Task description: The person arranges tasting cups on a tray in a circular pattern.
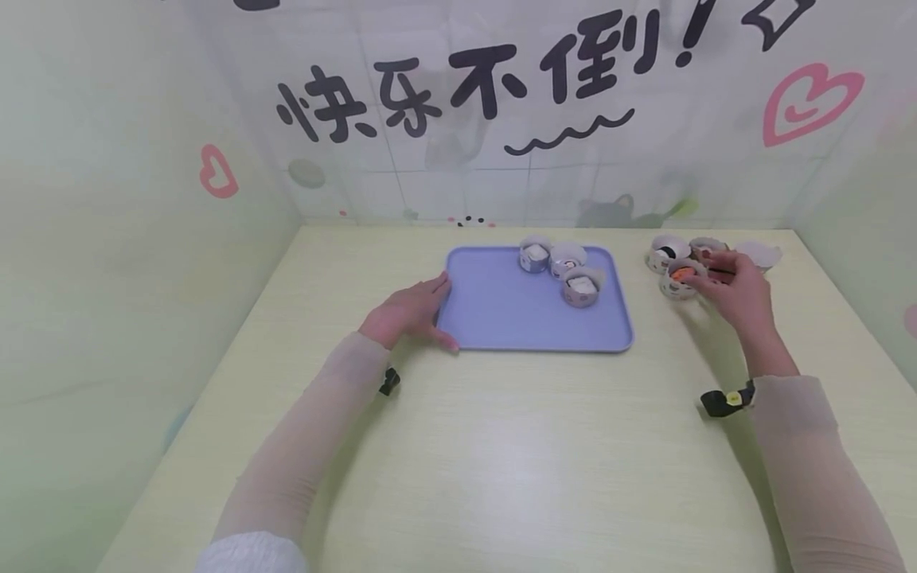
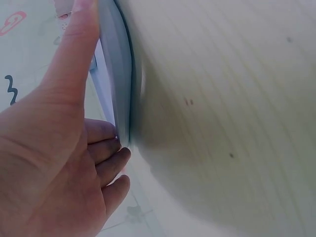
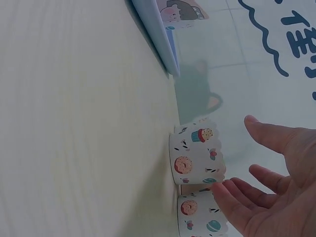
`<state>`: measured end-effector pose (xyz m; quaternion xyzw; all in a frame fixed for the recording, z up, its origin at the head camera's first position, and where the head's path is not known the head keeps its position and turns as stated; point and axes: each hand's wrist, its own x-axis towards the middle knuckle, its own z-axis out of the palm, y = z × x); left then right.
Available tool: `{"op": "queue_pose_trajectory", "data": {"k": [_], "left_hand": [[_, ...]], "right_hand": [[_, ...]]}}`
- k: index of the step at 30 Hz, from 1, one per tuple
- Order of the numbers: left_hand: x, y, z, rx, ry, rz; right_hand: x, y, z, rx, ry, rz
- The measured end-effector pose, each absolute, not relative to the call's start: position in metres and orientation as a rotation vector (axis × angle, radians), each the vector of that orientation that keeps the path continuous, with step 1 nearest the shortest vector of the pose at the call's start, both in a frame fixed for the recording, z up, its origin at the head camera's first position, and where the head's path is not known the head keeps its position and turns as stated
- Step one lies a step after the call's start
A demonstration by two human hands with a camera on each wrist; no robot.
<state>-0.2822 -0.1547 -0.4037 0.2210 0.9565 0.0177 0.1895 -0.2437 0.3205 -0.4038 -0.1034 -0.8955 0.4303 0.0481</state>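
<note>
A blue tray (image 1: 501,318) lies on the table with three printed paper baking cups at its back right; two of these cups show white contents. My left hand (image 1: 413,312) rests against the tray's left edge, fingers extended and thumb spread along the near corner. In the left wrist view, the thumb lies along the tray's rim (image 2: 123,79). To the right of the tray, my right hand (image 1: 738,290) is over a paper cup (image 1: 677,288) with something orange inside. The right wrist view shows thumb and fingers apart, with one fingertip at a cup's scalloped rim (image 3: 219,168).
Beside the orange-filled cup stand a cup (image 1: 662,253) with dark and white contents and another cup (image 1: 708,243), partly hidden by my hand. A pale cup (image 1: 759,253) is behind my right hand. A printed sheet (image 1: 458,151) covers the wall at the table's back edge.
</note>
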Motion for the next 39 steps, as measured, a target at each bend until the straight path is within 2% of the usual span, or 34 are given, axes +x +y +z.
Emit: {"op": "queue_pose_trajectory", "data": {"k": [21, 39], "left_hand": [[-0.283, -0.156, -0.404, 0.607, 2.681, 0.064], [-0.279, -0.154, -0.400, 0.601, 2.674, 0.077]], "right_hand": [[-0.253, 0.310, -0.404, -0.243, -2.810, 1.303], [-0.258, 0.303, -0.402, -0.183, -2.942, 1.122]]}}
